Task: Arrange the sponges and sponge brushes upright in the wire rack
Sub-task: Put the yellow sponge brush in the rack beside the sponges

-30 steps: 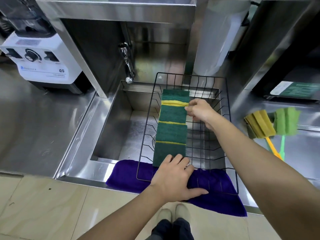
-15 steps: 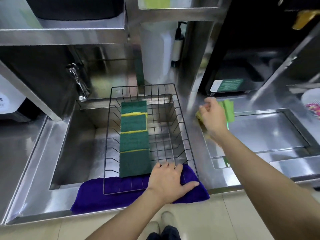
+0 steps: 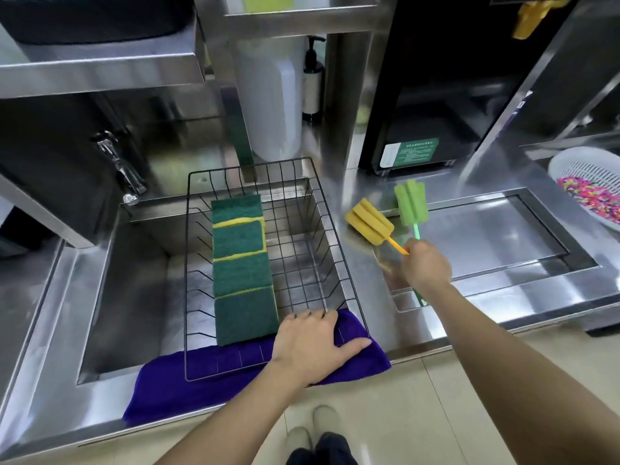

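Observation:
A black wire rack [image 3: 349,290] sits across the sink on a purple cloth [image 3: 188,384]. Several green-and-yellow sponges [image 3: 243,263] stand in a row along its left half. My left hand [image 3: 312,344] rests flat on the rack's near right corner, fingers spread, holding nothing. To the right of the rack, my right hand [image 3: 426,266] is closed around the handles of a yellow sponge brush [image 3: 369,223] and a green sponge brush [image 3: 411,203], both lifted above the counter with their heads pointing away from me.
A steel sink [image 3: 134,280] lies under the rack, with a tap [image 3: 117,162] at its back left. A recessed steel tray [image 3: 496,236] is set into the counter at right. A white colander [image 3: 590,186] with colourful bits stands far right.
My right hand went from the sponges in the rack over to the counter at right, closed on the two sponge brushes and raised them. My left hand stayed on the rack.

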{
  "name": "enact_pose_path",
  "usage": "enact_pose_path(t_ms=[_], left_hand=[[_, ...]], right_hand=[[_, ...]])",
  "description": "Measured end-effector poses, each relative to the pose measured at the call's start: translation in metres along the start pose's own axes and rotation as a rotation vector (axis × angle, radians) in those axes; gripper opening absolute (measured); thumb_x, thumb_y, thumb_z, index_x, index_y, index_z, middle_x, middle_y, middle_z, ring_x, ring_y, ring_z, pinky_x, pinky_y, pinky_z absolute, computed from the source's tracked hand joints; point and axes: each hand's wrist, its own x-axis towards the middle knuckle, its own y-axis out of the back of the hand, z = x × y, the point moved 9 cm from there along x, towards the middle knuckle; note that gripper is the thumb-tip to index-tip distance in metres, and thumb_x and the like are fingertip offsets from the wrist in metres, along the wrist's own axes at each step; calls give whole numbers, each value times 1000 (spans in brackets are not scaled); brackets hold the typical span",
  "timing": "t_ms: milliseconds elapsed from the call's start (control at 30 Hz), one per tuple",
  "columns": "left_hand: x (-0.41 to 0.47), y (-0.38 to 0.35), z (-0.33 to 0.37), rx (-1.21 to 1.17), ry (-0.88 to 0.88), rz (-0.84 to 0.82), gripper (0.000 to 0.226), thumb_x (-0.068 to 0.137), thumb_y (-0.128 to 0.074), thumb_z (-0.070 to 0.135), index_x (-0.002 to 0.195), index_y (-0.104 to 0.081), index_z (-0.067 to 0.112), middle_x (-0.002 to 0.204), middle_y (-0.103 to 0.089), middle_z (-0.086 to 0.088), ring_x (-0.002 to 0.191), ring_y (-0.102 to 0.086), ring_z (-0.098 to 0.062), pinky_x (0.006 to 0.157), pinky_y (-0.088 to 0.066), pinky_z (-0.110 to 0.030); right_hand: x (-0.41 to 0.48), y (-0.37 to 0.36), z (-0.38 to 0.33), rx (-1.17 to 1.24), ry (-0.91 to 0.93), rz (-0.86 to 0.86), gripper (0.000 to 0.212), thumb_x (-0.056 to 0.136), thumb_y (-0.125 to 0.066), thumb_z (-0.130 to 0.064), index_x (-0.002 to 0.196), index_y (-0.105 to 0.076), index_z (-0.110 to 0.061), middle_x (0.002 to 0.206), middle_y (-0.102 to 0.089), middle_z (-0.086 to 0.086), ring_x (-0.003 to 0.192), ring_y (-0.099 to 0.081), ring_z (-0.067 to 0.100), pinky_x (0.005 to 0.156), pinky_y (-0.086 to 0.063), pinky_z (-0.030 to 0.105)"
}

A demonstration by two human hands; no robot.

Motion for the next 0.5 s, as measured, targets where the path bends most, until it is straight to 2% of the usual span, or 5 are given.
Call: enact_pose_path(t_ms=[133, 300, 400, 500], left_hand=[[-4, 11, -2, 107, -61, 102, 88, 73, -7, 82, 117, -54, 22, 115, -62, 4, 106, -51, -18, 91, -31, -33], [-19, 21, -17, 101, -54, 176, 85, 77, -13, 80, 111, -58, 17, 108, -61, -1, 102, -51, -21, 89, -32, -34], [-27, 20, -26, 83, -43, 189, 83, 78, -14, 80, 109, -58, 17, 109, -60, -1, 101, -50, -20, 88, -32, -34], [-33, 23, -33, 54, -32, 212, 83, 79, -16, 79, 113, -57, 16, 112, -60, -1, 103, -49, -20, 90, -31, -34]], right_hand=[[0, 27, -22, 159, 69, 105, 15, 91, -45, -11, 99, -56, -4, 106, -62, 22, 95, -59, 42, 76, -46, 41], [-9, 79, -77, 376, 303, 299, 20, 93, -48, -20, 97, -57, -3, 99, -63, 18, 91, -57, 37, 75, -42, 40], [-18, 100, -112, 553, 380, 330, 19, 93, -51, -19, 94, -57, -1, 83, -57, 11, 80, -52, 28, 72, -37, 35], [-31, 100, -149, 660, 451, 252, 22, 93, -52, -21, 96, -57, 1, 80, -57, 12, 76, -50, 24, 72, -40, 36]])
